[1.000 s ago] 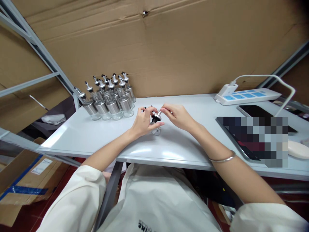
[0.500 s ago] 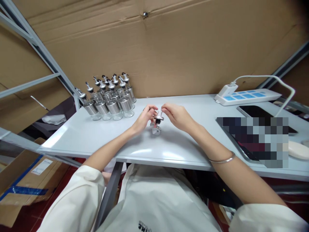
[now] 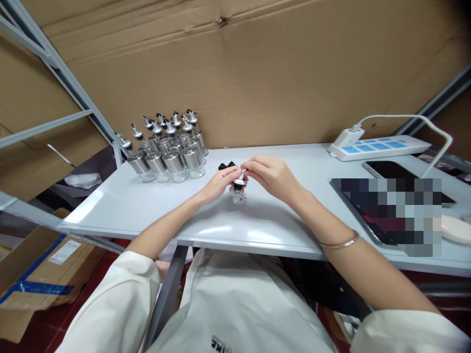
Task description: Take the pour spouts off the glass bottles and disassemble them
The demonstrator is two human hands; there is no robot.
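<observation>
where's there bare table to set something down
Bare: left of the left hand, between the bottles and the table's front edge; also between the right hand and the power strip. Crowded: back left with bottles, right with devices, middle around the pourer.

Item: black lettering (image 3: 221, 344) across the front of my pale garment (image 3: 239, 294), bottom centre of frame; only partly visible, no whole word legible to me. Item: white label (image 3: 64, 251) on cardboard box (image 3: 47, 314), lower left; print too small to read.
</observation>
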